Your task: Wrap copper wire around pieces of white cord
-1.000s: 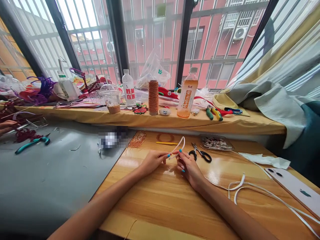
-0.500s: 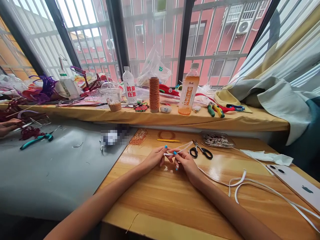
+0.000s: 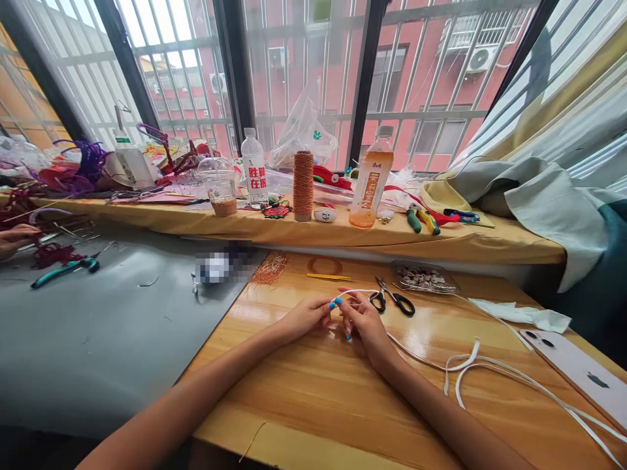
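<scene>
Above the wooden table, my left hand [image 3: 313, 313] and my right hand [image 3: 360, 316] meet with their fingertips together. Both pinch a white cord [image 3: 360, 291], which arches over the right fingers towards the scissors. Its exact hold between the fingertips is too small to make out. Black-handled scissors [image 3: 392, 297] lie just beyond my right hand with their blades slightly apart. More white cord [image 3: 416, 357] runs from under my right hand to loose loops at the right. A yellow tool [image 3: 328, 277] and a coil of brown cord [image 3: 323, 265] lie behind my hands.
A clear tray of small pieces [image 3: 426, 277], a tissue [image 3: 522, 314] and a phone [image 3: 580, 375] lie to the right. Bottles and a cord spool [image 3: 303, 186] stand on the ledge. At far left, another person's hand [image 3: 18, 240] is near pliers [image 3: 66, 271].
My fingertips have come together. The white cord, held before as a loop stretching out towards the scissors, now shows as a shorter arch over my right fingers.
</scene>
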{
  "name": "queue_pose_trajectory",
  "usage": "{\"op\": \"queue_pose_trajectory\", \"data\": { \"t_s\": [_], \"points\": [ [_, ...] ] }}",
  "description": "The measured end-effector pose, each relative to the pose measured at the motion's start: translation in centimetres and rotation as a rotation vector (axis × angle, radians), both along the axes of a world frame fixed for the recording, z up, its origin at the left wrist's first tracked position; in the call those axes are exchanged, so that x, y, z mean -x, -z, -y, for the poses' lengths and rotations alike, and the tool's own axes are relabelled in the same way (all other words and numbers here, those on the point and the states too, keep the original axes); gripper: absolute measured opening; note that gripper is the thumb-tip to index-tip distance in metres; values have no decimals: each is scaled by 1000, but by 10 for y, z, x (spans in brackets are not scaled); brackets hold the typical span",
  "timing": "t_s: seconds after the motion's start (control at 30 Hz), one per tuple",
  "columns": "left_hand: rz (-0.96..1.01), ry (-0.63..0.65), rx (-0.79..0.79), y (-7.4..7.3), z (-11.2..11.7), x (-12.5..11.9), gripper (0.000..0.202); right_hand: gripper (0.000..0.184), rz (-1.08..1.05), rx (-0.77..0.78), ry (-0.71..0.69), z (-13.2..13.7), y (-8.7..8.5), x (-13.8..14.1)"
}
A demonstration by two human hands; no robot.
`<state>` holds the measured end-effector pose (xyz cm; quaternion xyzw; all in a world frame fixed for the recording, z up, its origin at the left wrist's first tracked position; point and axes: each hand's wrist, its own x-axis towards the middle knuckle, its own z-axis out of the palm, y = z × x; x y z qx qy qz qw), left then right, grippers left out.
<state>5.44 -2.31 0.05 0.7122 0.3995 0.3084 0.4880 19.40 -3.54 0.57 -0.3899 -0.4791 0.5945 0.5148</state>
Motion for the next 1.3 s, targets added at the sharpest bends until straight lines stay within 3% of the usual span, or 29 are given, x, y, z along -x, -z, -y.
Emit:
{"op": "queue_pose_trajectory", "data": {
  "t_s": [0.17, 0.3, 0.57, 0.7, 0.8, 0.97, 1.07, 1.17, 1.3],
  "points": [
    [-93, -84, -227, -1, 5, 1, 29, 25, -199, 126, 14, 1, -3, -3],
    [-35, -186, -266, 0, 2, 3, 29, 24, -355, 174, 67, -4, -2, -7],
    [18, -317, -375, -4, -1, 7, 24, 26, -424, 194, 182, -7, -1, -11],
    [61, -345, -365, -4, 0, 7, 24, 23, -330, 143, 178, -8, -1, -12],
    [144, -409, -297, -1, -3, 8, 24, 21, -141, 91, 124, -11, -1, -16],
    [194, -476, -296, -5, -6, 10, 19, 30, 208, 13, -224, -11, -6, -20],
    [134, -347, -368, -7, -3, 10, 17, 36, 280, -46, -346, -7, -7, -16],
    [126, -218, -314, -5, -2, 9, 23, 32, 352, -136, -307, -4, -3, -10],
    [238, -291, -165, 1, -9, 9, 33, 33, 429, -214, -201, -3, 4, -6]
  ]
}}
